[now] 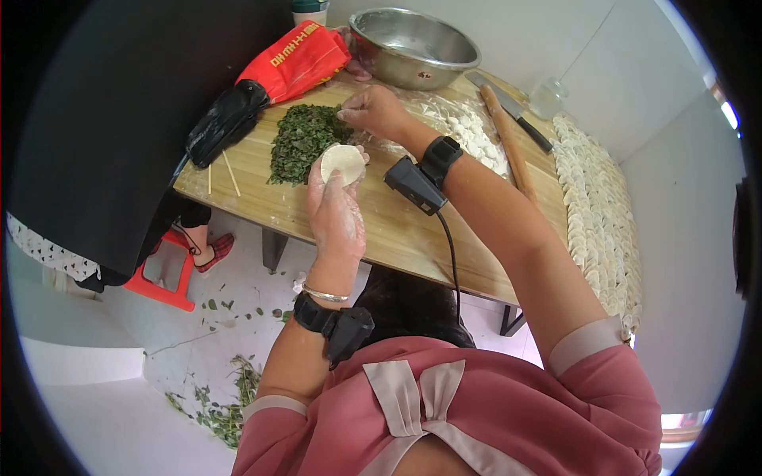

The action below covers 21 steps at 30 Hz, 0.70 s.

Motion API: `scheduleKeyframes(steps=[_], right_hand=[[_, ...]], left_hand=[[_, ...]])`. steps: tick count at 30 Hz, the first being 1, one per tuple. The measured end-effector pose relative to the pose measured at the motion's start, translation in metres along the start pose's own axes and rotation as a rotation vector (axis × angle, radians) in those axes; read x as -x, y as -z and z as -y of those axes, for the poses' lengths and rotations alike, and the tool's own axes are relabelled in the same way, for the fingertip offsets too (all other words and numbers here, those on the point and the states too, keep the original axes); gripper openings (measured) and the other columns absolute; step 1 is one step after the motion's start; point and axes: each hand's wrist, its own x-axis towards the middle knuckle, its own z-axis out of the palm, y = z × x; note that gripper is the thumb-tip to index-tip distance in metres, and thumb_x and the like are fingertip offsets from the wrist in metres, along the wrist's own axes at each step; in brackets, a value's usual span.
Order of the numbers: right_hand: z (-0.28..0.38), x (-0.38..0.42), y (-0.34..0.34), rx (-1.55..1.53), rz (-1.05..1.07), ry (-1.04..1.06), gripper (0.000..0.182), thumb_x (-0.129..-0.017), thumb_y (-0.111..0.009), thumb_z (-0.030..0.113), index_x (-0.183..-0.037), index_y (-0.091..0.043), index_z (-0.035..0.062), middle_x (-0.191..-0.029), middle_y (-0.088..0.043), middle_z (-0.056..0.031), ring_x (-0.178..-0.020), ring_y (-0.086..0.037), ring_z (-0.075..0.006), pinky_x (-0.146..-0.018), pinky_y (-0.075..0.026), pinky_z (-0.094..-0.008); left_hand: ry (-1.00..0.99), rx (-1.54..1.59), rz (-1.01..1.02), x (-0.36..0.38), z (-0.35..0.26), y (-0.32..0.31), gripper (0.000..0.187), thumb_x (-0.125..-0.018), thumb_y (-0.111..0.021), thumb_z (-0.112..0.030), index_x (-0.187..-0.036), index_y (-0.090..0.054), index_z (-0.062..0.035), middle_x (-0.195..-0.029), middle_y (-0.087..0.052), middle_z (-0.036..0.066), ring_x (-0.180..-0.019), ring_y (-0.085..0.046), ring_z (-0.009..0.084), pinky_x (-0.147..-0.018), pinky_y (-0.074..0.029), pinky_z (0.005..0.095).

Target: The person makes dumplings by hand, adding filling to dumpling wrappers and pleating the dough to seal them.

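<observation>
A round, pale dumpling wrapper [344, 162] rests on the fingers of my left hand [336, 218], with the thumb pressed over its lower edge. My right hand [376, 111] is at the right edge of a heap of chopped green leaves [305, 139]. Its fingertips are pinched together, and whatever is between them is too small to make out. Flour whitens both hands. To the right of my right hand, small white dough pieces [475, 136] lie on the floured wooden table [397, 194].
A wooden rolling pin [508, 139] and a knife [524, 123] lie beyond the dough pieces. Rows of shaped dumplings [595, 214] cover the right side. At the back stand a steel basin [417, 51] and a glass jar [548, 98]. A red bag [295, 62] and chopsticks [231, 173] lie left.
</observation>
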Motion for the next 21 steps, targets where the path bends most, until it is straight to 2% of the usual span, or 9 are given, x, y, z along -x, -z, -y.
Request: scheduleKeyframes(steps=[2,4,6,9,13,16,18,21], right_hand=[[0.001,-0.003,-0.002,-0.116,-0.042,0.003,0.016,-0.078,-0.069,0.014,-0.074,-0.066,-0.001,-0.06,-0.06,-0.0066,-0.054,-0.051,-0.0124,-0.053,-0.043,-0.0292],[0.004,-0.005,-0.003,-0.232,-0.084,0.005,0.015,-0.075,-0.071,0.014,-0.073,-0.066,-0.0001,-0.059,-0.061,-0.0084,-0.052,-0.053,-0.0151,-0.053,-0.043,-0.032],[0.005,-0.007,-0.001,-0.274,-0.068,-0.099,0.014,-0.074,-0.072,0.014,-0.073,-0.068,0.0009,-0.06,-0.061,-0.0047,-0.053,-0.052,-0.0113,-0.053,-0.043,-0.0293],[0.002,-0.009,-0.004,-0.346,-0.102,-0.115,0.013,-0.074,-0.073,0.014,-0.075,-0.069,0.0014,-0.059,-0.059,-0.0028,-0.054,-0.052,-0.0091,-0.052,-0.043,-0.0272],[-0.005,-0.01,-0.009,-0.387,-0.124,-0.106,0.015,-0.074,-0.073,0.015,-0.076,-0.069,0.0003,-0.058,-0.057,-0.0019,-0.053,-0.05,-0.0089,-0.051,-0.042,-0.0277],[0.003,-0.007,-0.003,-0.37,-0.09,-0.148,0.016,-0.075,-0.073,0.015,-0.075,-0.069,-0.001,-0.061,-0.058,-0.002,-0.055,-0.05,-0.0087,-0.051,-0.041,-0.0275],[0.009,-0.002,0.003,-0.434,-0.027,-0.216,0.014,-0.081,-0.069,0.013,-0.08,-0.069,-0.0012,-0.072,-0.062,0.0005,-0.066,-0.052,-0.0062,-0.06,-0.042,-0.0227],[0.014,0.005,0.009,-0.554,0.013,-0.214,0.013,-0.082,-0.068,0.013,-0.079,-0.069,-0.0001,-0.071,-0.06,0.0011,-0.066,-0.052,-0.0066,-0.063,-0.041,-0.023]], left_hand=[[0.002,-0.012,-0.001,0.0,0.0,0.001,0.034,-0.09,-0.036,-0.002,-0.123,-0.042,0.003,-0.115,-0.055,0.018,-0.107,-0.055,0.0245,-0.098,-0.041,0.0371],[0.028,-0.028,0.001,0.0,0.0,0.001,0.035,-0.092,-0.034,-0.001,-0.126,-0.038,0.0055,-0.12,-0.051,0.021,-0.112,-0.053,0.0292,-0.098,-0.042,0.0391],[0.031,-0.01,-0.004,0.0,0.001,0.001,0.035,-0.092,-0.034,-0.001,-0.126,-0.038,0.0056,-0.121,-0.051,0.021,-0.112,-0.053,0.0293,-0.097,-0.042,0.0389],[0.045,0.015,-0.006,-0.001,0.001,0.002,0.036,-0.092,-0.034,-0.002,-0.127,-0.036,0.0056,-0.122,-0.05,0.022,-0.113,-0.053,0.0297,-0.097,-0.043,0.0387],[0.07,0.102,0.013,-0.002,0.0,0.003,0.036,-0.09,-0.036,-0.002,-0.125,-0.04,0.0045,-0.119,-0.053,0.019,-0.11,-0.054,0.0272,-0.096,-0.042,0.0357],[0.091,0.139,0.007,-0.003,0.0,0.003,0.035,-0.091,-0.036,-0.005,-0.124,-0.04,0.0055,-0.119,-0.052,0.019,-0.111,-0.054,0.0288,-0.095,-0.043,0.0357],[0.101,0.143,0.031,-0.006,0.002,0.007,0.035,-0.093,-0.035,-0.008,-0.124,-0.039,0.0067,-0.122,-0.05,0.02,-0.114,-0.052,0.0296,-0.097,-0.043,0.0373],[0.139,0.19,0.05,-0.009,0.003,0.014,0.036,-0.096,-0.034,-0.015,-0.124,-0.04,0.0078,-0.124,-0.049,0.021,-0.116,-0.05,0.0303,-0.097,-0.043,0.0391]])
